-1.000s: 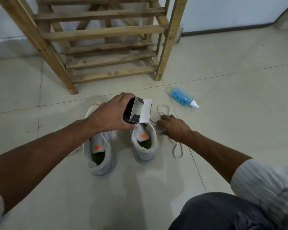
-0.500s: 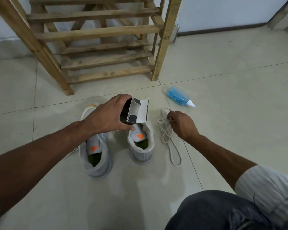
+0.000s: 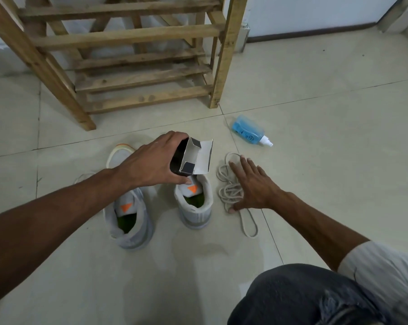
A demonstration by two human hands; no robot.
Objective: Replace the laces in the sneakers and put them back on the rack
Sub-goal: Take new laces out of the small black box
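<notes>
Two pale grey sneakers with orange tongue marks stand on the tiled floor, the left sneaker (image 3: 130, 216) and the right sneaker (image 3: 194, 205), toes toward the wooden rack (image 3: 128, 36). My left hand (image 3: 151, 165) grips a small black box (image 3: 186, 160) with its white flap open, above the right sneaker. A beige lace (image 3: 231, 191) lies bunched on the floor to the right of the sneakers. My right hand (image 3: 254, 186) rests on the lace with its fingers spread flat.
A blue spray bottle (image 3: 250, 131) lies on its side beyond the lace, near the rack's right leg. My knee in dark jeans (image 3: 304, 299) fills the lower right corner. A thin lace end shows left of the left sneaker.
My right hand carried the lace away from the right sneaker to the floor on the right, then let go and spread flat over it. The left hand kept the box in place.
</notes>
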